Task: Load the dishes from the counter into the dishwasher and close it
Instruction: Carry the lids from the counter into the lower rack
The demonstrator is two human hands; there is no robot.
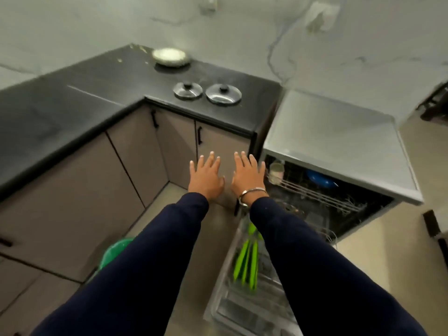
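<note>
black counter [72, 112] holds two lids [188, 89], beside open dishwasher [339, 146]

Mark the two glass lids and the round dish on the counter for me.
Left glass lid [188, 89], head view, on its black knob.
Right glass lid [223, 93], head view, on its glass dome.
Round dish [169, 56], head view, on its pale top.

Whole view motion-blurred. Right sleeve [322, 267] covers part of lower rack [244, 299] and green items [244, 263] there; what they are, unclear. Left sleeve [135, 270] hides most of green tub [114, 251]. Upper rack [315, 190] contents dim: blue dish [320, 179] half seen. Dark object [434, 103] cut by right edge.
</note>
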